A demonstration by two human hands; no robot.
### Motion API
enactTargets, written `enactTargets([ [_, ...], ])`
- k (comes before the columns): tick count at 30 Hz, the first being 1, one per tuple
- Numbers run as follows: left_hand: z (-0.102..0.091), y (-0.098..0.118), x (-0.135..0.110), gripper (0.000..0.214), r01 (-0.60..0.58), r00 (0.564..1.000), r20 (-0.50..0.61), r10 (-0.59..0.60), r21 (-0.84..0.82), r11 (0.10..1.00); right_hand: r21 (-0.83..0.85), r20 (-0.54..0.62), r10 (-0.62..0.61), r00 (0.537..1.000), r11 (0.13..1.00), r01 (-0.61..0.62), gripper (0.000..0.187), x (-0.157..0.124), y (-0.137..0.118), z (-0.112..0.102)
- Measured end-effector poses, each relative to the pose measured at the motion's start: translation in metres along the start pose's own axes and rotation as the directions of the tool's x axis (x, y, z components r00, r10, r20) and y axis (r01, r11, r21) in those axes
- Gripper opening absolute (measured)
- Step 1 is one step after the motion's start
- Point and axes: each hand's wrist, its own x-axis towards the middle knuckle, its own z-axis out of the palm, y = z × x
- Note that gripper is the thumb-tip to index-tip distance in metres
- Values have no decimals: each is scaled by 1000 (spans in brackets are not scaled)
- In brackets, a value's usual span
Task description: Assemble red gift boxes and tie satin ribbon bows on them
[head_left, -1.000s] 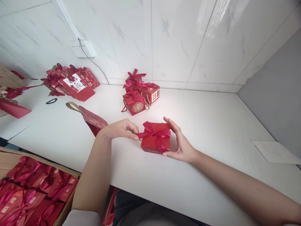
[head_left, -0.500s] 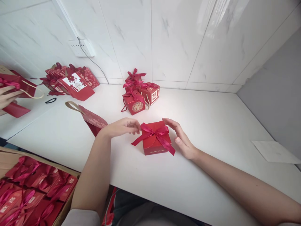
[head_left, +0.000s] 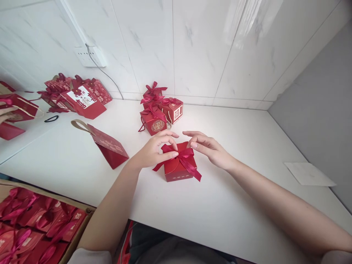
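A small red gift box (head_left: 176,170) with a dark red ribbon bow (head_left: 183,158) sits on the white table (head_left: 220,205) in front of me. My left hand (head_left: 154,150) rests on the box's left top, thumb and fingers pinching the left loop of the bow. My right hand (head_left: 207,146) hovers just right of the bow, fingers spread, fingertips near the knot without gripping it.
Three finished red boxes (head_left: 159,110) stand behind near the wall. A red paper bag (head_left: 108,145) lies at left, more bags (head_left: 79,97) farther left. A carton of red boxes (head_left: 33,227) sits lower left. Another person's hand (head_left: 7,112) holds a bag at far left. White paper (head_left: 308,174) lies right.
Both hands moved from the box's sides up onto the bow; the ribbon tails were let go and now hang loose. The box turned slightly. The other person's hand with a bag appeared at left.
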Motion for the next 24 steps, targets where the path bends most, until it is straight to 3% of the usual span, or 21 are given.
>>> enactTargets([
  [3,5,-1,2,12,-13,1000,24,13,3,1000,-73,150,118,982,992,-108,33,9,-14,-9],
  [8,8,1,2,10,22,998,60,-23,12,1000,-102,336,95,937,993,-64,25,13,-21,-17],
  [16,11,0,4,3,64,994,85,-62,-19,998,72,380,60,923,993,-95,25,15,-11,-18],
  [24,13,0,6,4,81,992,97,-77,-41,996,129,387,109,915,977,-171,20,19,-5,-19],
])
